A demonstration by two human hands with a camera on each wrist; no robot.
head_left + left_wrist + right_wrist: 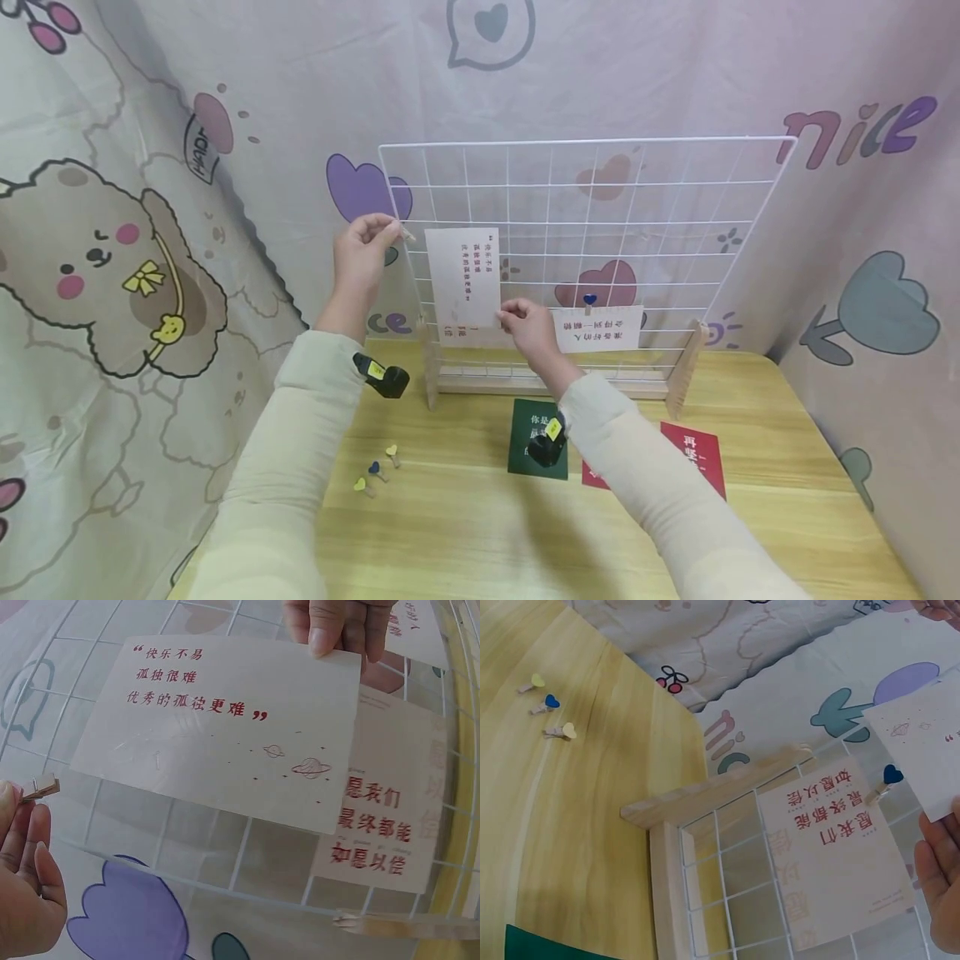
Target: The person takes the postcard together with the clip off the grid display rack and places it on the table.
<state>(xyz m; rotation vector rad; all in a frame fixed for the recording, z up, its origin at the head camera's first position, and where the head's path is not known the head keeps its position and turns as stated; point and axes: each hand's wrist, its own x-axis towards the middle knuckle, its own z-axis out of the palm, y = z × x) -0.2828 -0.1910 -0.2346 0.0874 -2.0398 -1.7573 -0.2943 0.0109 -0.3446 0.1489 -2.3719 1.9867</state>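
Card point(463, 275) at left part of wire grid point(588, 141), in front of it, overlapping lower card point(832, 862). I'd hold it square and still, then open the clothespin point(407, 236) wide enough to catch card edge plus wire, clear of the print. Left hand point(363, 254) grip: fingertips closed on the clothespin. Right hand point(531, 329) grip: narrow pinch near the card's lower right corner, head view.

Tbl point(450, 533) has 3 clips point(374, 468), cards point(525, 454), grid rack point(495, 386).
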